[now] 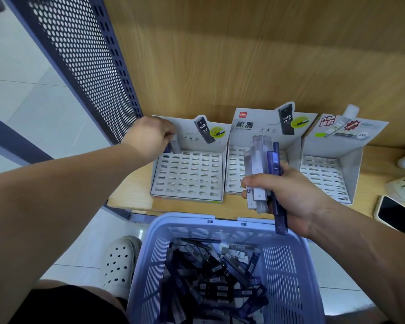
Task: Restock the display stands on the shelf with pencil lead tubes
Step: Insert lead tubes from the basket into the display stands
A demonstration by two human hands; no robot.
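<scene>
Head view. Left hand (150, 139) reaches to the back-left corner of the left display stand (189, 176), fingers curled, pinching a clear flat tube (175, 146) upright over the rearmost row; a dark blue one stands just beside it. The stand is white card: a sloped tray punched with a grid of rectangular slots, with a printed header card behind. Middle display stand (249, 127) and right display stand (325, 169), same build, sit in line with it on the wood-grain shelf (131, 195). Right hand (290, 195) is closed round a bundle of tubes (258, 178), held in front of the middle stand: several clear grey, two translucent purple, all slim and rectangular. Below the shelf edge, a lavender plastic basket (220, 226) with slotted walls holds a loose heap of tubes (215, 279), dark and clear. Perforated grey metal panel (80, 57) at left. Phone (398, 215), glossy black, lies at the shelf's right end.
</scene>
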